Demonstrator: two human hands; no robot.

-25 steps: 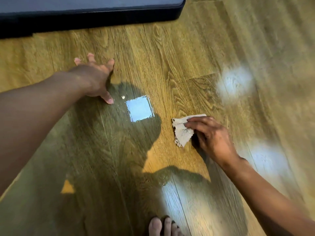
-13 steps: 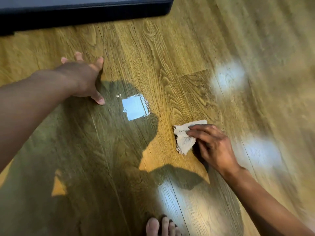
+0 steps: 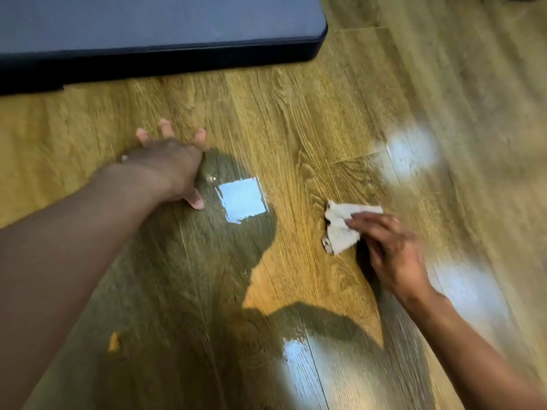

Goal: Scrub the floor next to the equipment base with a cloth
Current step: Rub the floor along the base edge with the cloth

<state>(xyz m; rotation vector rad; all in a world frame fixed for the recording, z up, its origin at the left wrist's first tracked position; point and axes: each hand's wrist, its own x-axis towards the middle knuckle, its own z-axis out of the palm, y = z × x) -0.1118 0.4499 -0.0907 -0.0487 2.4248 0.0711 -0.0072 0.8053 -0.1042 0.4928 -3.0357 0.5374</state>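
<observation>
Floor (image 3: 296,119): wood-grain planks, glossy. A broad shadow (image 3: 183,276) covers the near and left part, with pale glare patches along the right side.

Right hand (image 3: 393,253): reaches in from the near right. Its fingers are extended and laid over the right part of the cloth, pressing it flat to the floor. The thumb is hidden, and the picture is blurred here.

Cloth (image 3: 340,232): white and crumpled, with dark soiling on its left and near edges. It lies on the floor right of centre, well apart from the equipment base.

Left hand (image 3: 168,170): planted palm-down on the floor left of centre, fingers spread and straight, holding nothing. A bright square reflection (image 3: 242,199) sits on the floor just beside its thumb, between the two hands.

Equipment base (image 3: 148,28): a dark, flat slab with a rounded corner, resting on the floor at the far left, beyond the left hand.
</observation>
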